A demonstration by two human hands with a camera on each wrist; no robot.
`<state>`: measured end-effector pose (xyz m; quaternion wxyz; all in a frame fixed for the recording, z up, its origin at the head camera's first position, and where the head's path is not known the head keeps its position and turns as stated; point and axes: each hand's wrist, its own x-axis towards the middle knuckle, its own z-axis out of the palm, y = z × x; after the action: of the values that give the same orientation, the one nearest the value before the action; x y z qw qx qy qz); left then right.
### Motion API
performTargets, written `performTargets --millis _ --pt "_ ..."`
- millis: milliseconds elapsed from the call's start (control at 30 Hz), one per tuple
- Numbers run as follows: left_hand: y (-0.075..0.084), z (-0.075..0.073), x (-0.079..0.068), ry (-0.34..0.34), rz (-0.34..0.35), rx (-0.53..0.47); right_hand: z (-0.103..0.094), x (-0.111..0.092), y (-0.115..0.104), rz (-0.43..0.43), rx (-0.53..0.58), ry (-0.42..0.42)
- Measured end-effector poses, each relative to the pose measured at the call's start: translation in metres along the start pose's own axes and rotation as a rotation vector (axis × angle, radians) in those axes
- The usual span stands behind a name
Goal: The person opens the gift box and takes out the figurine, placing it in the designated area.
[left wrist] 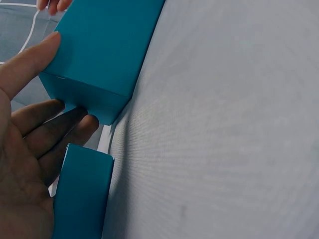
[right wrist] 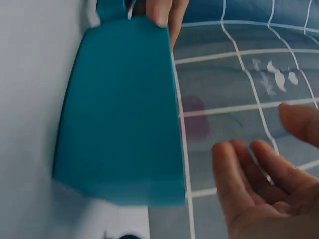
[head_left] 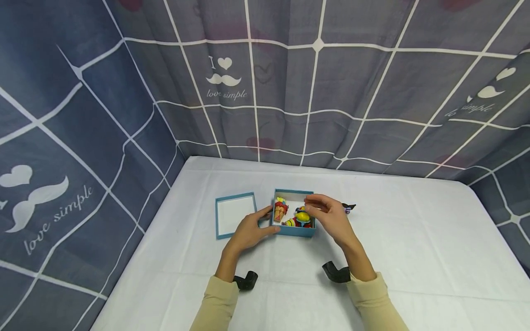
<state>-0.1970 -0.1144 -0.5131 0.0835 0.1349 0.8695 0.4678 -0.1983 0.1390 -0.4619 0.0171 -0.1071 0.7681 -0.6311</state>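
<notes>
L hand (head_left: 249, 231) spread, tips touched box (head_left: 295, 231); R hand (head_left: 332, 219) hung half-open over R rim, prob. empty. Toys (head_left: 303, 217) lay in box; light, even L pressure w/o tipping suited best.

Teal box (head_left: 295, 231): open-topped, white inside, base down.
Red-haired figure (head_left: 280, 211): lying along the box's left side.
Yellow-and-red toys (head_left: 302, 216): in the box's front right.

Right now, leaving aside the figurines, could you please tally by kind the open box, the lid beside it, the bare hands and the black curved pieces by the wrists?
Open box: 1
Lid: 1
Bare hands, left hand and right hand: 2
Black curved pieces by the wrists: 2
Total: 6
</notes>
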Motion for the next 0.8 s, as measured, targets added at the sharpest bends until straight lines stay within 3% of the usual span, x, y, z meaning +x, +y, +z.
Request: performTargets --millis 333,800 --pt "-0.001 -0.001 -0.001 -0.002 0.0 -0.008 0.031 0.025 -0.001 0.032 -0.073 -0.129" --pt "-0.001 -0.001 0.0 -0.014 0.004 -0.01 0.044 0.043 0.004 0.101 -0.25 -0.2"
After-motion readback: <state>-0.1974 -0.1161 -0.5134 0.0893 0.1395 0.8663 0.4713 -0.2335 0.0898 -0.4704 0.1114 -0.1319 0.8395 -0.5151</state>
